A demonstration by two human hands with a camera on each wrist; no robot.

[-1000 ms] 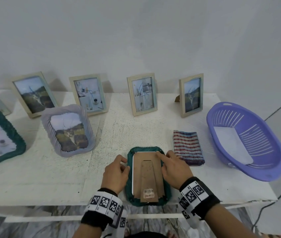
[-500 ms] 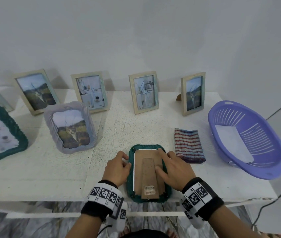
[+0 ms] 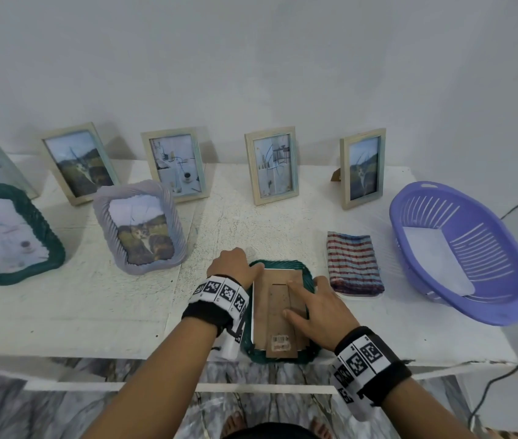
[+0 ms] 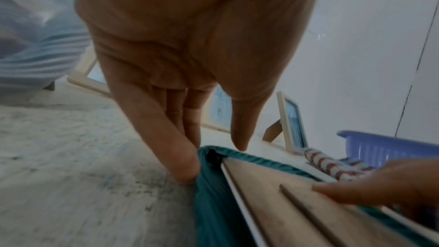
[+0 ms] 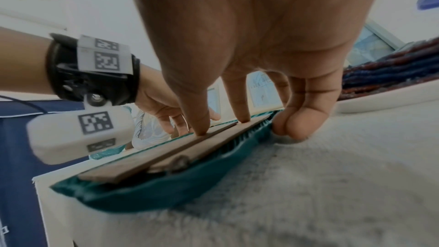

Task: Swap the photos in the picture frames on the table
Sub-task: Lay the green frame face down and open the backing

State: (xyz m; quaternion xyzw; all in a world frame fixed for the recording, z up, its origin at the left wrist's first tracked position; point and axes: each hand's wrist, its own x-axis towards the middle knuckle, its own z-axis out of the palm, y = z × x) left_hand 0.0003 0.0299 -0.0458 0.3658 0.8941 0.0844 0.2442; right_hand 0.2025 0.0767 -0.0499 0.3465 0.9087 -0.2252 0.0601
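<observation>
White worktop (image 3: 124, 312) against a plain pale wall; chipped paint, front edge at lower centre of the head view.

Item: teal frame (image 3: 310, 274), face down at lower centre, long axis running away from the person, near end slightly overhanging the front edge. Brown backing board (image 3: 264, 299) with folded stand uppermost; a white sliver, probably the photo, shows along its left side.

Left hand (image 3: 232, 267): at the frame's far left corner, fingers (image 4: 182, 166) straight, tips touching the teal rim and the worktop, gripping nothing.

Right hand (image 3: 321, 308): nearer the board; thumb and forefinger extended, pressing down on it, remaining fingers (image 5: 297, 125) curled against the right rim.

Judgement: the board is being seated or freed; the next move turns on sliding it along the long axis.

Clearance: bare worktop left of the frame; striped cloth (image 3: 354, 264) just right, purple basket (image 3: 505, 280) beyond. Upright frames at upper centre stand well apart. Overhang is a tipping risk.
</observation>
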